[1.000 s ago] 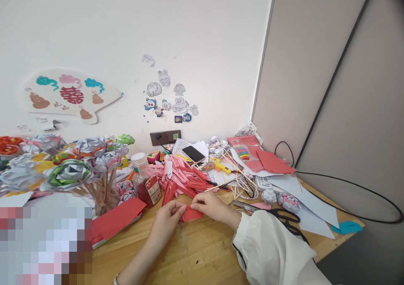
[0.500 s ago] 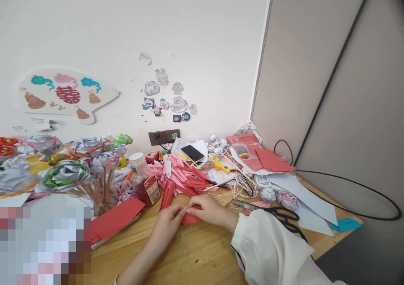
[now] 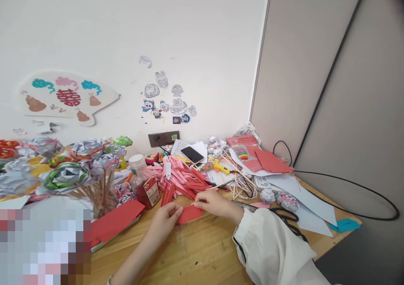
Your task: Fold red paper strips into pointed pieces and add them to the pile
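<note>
A small piece of red paper [image 3: 190,214] is held between my two hands just above the wooden table. My left hand [image 3: 167,218] pinches its left end, fingers closed. At its upper right edge, my right hand [image 3: 213,203] grips the paper between thumb and fingers. Behind the hands lies a heap of pink and red folded paper strips [image 3: 179,176]. Black-handled scissors [image 3: 285,215] rest beside my right forearm, partly hidden by the sleeve. A stack of red paper sheets [image 3: 116,221] lies to the left of my left hand.
Paper flowers on sticks [image 3: 66,173] crowd the left side. A jar with a white lid [image 3: 139,179] stands behind my left hand. Farther back are a phone [image 3: 192,154], a yellow glue gun [image 3: 221,166] and bead strings [image 3: 243,188]. White sheets [image 3: 311,201] and a black cable [image 3: 347,176] lie right.
My hands have moved apart, the right one rightward and the left one slightly left. More of the red paper now shows between them.
</note>
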Demonstrator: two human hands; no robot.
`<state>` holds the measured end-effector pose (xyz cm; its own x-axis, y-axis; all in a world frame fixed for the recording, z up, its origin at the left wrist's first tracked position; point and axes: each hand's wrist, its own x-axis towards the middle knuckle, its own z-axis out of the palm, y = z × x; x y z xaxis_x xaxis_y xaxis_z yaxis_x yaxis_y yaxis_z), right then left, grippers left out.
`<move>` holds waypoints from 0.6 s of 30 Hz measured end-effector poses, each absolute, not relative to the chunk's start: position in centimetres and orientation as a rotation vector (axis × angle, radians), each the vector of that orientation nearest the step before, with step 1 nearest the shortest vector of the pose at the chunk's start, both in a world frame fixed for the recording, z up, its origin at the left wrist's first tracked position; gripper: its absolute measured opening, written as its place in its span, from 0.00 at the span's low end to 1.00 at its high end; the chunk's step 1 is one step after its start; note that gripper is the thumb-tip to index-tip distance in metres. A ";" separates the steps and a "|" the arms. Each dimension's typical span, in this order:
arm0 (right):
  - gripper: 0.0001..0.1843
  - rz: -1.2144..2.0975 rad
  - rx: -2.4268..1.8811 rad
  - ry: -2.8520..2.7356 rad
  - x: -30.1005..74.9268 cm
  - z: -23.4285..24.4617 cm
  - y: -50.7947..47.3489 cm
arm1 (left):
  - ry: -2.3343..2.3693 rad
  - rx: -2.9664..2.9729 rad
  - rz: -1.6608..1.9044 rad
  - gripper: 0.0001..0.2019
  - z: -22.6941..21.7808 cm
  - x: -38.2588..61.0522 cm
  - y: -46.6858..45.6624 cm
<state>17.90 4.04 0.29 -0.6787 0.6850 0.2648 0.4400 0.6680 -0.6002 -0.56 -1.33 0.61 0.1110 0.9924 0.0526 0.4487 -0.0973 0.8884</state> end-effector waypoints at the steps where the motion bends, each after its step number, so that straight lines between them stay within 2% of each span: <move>1: 0.11 0.697 -0.878 -2.411 18.0 0.2 4.1 | 1.438 1.667 0.931 0.14 0.7 -0.6 -1.3; 8: 0.11 0.713 -0.876 -2.397 18.2 0.1 4.4 | 1.456 1.608 0.864 0.15 1.7 -0.5 -1.6; 13: 0.10 0.710 -0.868 -2.344 18.2 0.2 4.6 | 1.571 1.740 0.679 0.19 2.4 -0.8 -2.0; 18: 0.11 0.826 -0.885 -2.268 18.1 0.2 4.6 | 1.402 1.779 0.575 0.19 2.1 -0.7 -2.5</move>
